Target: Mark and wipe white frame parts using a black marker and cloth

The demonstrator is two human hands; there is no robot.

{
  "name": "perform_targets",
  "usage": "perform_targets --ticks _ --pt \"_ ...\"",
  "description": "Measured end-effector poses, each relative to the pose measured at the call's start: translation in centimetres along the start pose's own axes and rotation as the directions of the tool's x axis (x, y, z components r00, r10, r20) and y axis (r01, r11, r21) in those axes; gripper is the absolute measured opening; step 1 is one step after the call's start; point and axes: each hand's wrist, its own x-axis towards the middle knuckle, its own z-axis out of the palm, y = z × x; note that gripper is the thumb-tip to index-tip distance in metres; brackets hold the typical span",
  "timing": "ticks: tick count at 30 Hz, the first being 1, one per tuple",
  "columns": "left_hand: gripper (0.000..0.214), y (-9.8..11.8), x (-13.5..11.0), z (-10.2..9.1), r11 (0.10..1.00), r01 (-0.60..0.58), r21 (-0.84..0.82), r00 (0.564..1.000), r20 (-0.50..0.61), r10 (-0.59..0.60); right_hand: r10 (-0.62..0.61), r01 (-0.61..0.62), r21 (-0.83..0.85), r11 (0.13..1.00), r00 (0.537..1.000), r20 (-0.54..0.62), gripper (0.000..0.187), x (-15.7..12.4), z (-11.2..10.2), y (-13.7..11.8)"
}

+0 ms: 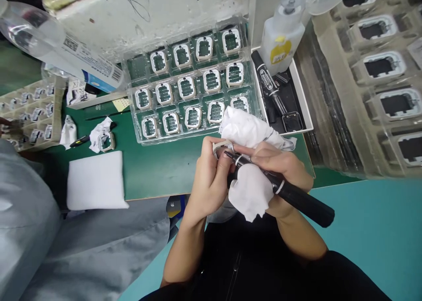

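Note:
My left hand (211,178) is closed on a small pale watch-case frame (220,148), held upright between thumb and fingers over the table's front edge. My right hand (286,169) grips a black marker pen (303,202), its tip at the frame beside my left thumb. A piece of white cloth (252,193) hangs from around the pen, below my right fingers. Just behind my hands lies a crumpled white cloth (250,127). Beyond it, a clear plastic tray (132,136) holds several similar frames in its pockets; its far-left pocket shows no frame.
A white box (305,112) with another marker (265,79) stands behind right, near a pump bottle (281,41). Stacked trays (329,94) rise at the right. On the left are a folded white cloth (95,180), a large bottle (66,46) and a person's grey sleeve (23,204).

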Motion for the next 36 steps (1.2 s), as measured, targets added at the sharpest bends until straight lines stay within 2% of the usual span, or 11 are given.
perform_targets --ticks 3,5,7,10,14,18,25,30,36 --pt "0.024 0.1 0.1 0.1 0.999 0.001 -0.035 1.0 -0.004 -0.002 -0.007 0.012 0.079 0.997 0.998 -0.061 0.008 -0.1 0.2 -0.2" --pt "0.025 0.1 0.1 0.1 1.0 0.019 -0.024 1.0 -0.004 -0.019 -0.015 0.02 0.039 0.999 0.993 -0.12 0.006 -0.2 0.6 -0.2" --pt "0.028 0.1 0.0 0.1 0.999 0.035 0.007 0.999 0.002 -0.035 -0.06 0.055 -0.041 0.998 0.988 -0.142 0.017 -0.2 0.9 -0.1" --pt "0.032 0.1 0.0 0.1 0.999 0.024 0.046 1.0 0.004 -0.024 -0.097 0.086 -0.087 0.993 0.987 -0.132 0.03 -0.2 1.0 0.1" --pt "0.033 -0.1 0.1 0.1 0.999 0.0 0.054 1.0 0.007 -0.001 -0.142 0.135 -0.053 0.989 0.979 -0.146 0.029 0.0 0.9 0.1" --pt "0.028 -0.3 0.1 0.0 0.998 -0.043 0.038 0.999 0.013 0.043 -0.127 0.116 -0.07 0.991 0.976 -0.177 0.027 0.0 1.0 0.0" --pt "0.018 -0.5 0.0 0.0 0.995 -0.08 0.067 0.997 0.006 0.079 -0.137 0.129 -0.064 0.99 0.982 -0.133 0.034 0.0 0.8 0.3" --pt "0.018 -0.5 0.0 0.0 0.997 -0.067 0.047 0.998 0.002 0.067 -0.153 0.149 -0.038 0.988 0.979 -0.131 0.034 -0.1 0.7 0.4" --pt "0.019 -0.4 -0.1 0.0 0.999 -0.044 0.009 0.999 -0.016 0.044 -0.114 0.112 -0.019 0.994 0.984 -0.136 0.034 -0.2 0.8 0.1"
